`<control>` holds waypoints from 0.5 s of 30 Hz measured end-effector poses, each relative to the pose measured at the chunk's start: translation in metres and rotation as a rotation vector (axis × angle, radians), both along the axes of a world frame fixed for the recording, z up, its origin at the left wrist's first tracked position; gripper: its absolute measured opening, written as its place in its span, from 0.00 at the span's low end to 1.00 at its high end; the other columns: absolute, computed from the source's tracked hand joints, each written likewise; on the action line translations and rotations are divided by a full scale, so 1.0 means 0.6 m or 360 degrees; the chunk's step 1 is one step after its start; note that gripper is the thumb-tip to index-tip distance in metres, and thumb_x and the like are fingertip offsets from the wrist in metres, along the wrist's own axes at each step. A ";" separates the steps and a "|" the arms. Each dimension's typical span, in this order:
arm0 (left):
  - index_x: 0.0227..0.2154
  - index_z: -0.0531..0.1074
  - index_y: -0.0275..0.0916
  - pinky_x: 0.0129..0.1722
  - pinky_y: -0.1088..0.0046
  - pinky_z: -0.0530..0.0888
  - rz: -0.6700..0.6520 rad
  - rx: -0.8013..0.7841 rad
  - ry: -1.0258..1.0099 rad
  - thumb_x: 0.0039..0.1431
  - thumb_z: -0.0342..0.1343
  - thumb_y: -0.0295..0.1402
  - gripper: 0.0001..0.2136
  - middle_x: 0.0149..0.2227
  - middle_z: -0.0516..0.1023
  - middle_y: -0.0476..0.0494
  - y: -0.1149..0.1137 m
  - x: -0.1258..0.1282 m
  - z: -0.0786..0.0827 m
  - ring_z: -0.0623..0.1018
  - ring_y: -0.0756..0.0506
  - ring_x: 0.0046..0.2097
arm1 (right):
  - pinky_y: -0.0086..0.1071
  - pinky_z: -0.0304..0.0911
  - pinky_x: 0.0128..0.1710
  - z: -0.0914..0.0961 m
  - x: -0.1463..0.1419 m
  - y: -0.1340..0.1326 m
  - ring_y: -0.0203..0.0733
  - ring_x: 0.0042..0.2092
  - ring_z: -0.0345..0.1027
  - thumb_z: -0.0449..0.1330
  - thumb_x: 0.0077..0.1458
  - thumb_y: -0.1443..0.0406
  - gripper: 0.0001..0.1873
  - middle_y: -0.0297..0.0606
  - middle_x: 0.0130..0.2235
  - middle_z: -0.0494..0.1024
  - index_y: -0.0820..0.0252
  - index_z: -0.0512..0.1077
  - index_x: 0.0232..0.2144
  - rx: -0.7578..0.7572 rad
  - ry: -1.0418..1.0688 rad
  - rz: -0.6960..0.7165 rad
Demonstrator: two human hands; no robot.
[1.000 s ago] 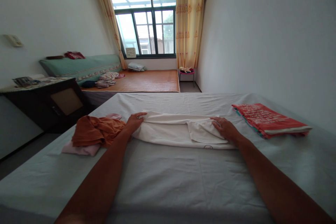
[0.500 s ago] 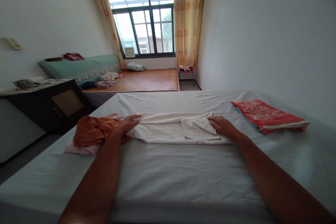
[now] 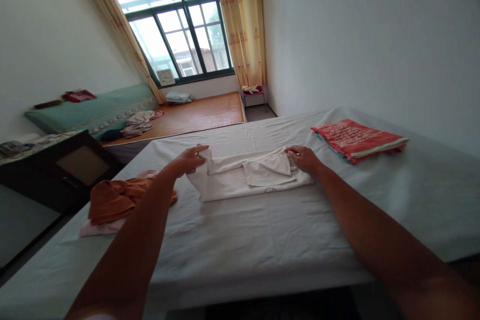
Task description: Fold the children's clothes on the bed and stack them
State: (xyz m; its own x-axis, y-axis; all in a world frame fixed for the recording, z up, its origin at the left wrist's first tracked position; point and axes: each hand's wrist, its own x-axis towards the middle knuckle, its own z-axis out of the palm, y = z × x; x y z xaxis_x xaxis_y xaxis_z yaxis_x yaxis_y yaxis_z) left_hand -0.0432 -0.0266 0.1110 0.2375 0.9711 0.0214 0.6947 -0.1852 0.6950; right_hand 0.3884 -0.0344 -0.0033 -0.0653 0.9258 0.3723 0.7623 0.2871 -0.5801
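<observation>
A white garment (image 3: 240,182), folded into a long strip, lies across the bed (image 3: 262,240) covered with a pale sheet. My left hand (image 3: 189,159) pinches its left end and has lifted that corner off the sheet. At the strip's right end my right hand (image 3: 304,157) is closed on the cloth, pressing it down. Both forearms reach forward over the mattress.
A crumpled orange garment (image 3: 120,199) lies on a pink one at the left of the bed. A folded red printed cloth (image 3: 358,137) lies at the right, by the wall. A dark cabinet (image 3: 67,170) stands left; a second bed, stool and window lie beyond.
My left hand has gone from resting on the strip's left end to pinching and raising it. The view has tilted and shifted left. My right hand stays on the right end.
</observation>
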 end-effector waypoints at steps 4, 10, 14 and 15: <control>0.56 0.69 0.32 0.34 0.71 0.73 -0.0100 -0.0010 0.0175 0.43 0.59 0.38 0.33 0.34 0.75 0.45 0.000 0.073 -0.015 0.75 0.46 0.33 | 0.28 0.65 0.42 -0.005 0.000 0.004 0.40 0.41 0.74 0.54 0.55 0.66 0.14 0.37 0.40 0.81 0.58 0.78 0.40 0.0028 -0.0039 0.0054; 0.54 0.70 0.32 0.41 0.69 0.73 -0.0143 0.0073 0.0618 0.46 0.54 0.28 0.28 0.36 0.78 0.42 0.015 0.144 -0.072 0.77 0.43 0.39 | 0.28 0.63 0.42 -0.003 0.000 0.005 0.40 0.40 0.73 0.55 0.56 0.66 0.13 0.37 0.40 0.81 0.58 0.78 0.39 0.0033 -0.0081 0.0082; 0.49 0.73 0.33 0.45 0.67 0.73 -0.0182 0.0176 0.0943 0.47 0.54 0.24 0.22 0.40 0.79 0.36 0.024 0.172 -0.105 0.78 0.39 0.45 | 0.28 0.63 0.41 0.000 -0.002 0.005 0.40 0.40 0.74 0.55 0.57 0.66 0.13 0.37 0.40 0.81 0.58 0.78 0.39 0.0023 -0.0129 0.0088; 0.46 0.75 0.32 0.46 0.66 0.72 -0.0205 0.0214 0.0995 0.47 0.54 0.24 0.20 0.42 0.79 0.34 0.026 0.178 -0.111 0.77 0.37 0.47 | 0.28 0.63 0.41 0.001 -0.002 0.004 0.40 0.40 0.74 0.55 0.57 0.66 0.13 0.38 0.40 0.81 0.58 0.78 0.39 0.0021 -0.0137 0.0096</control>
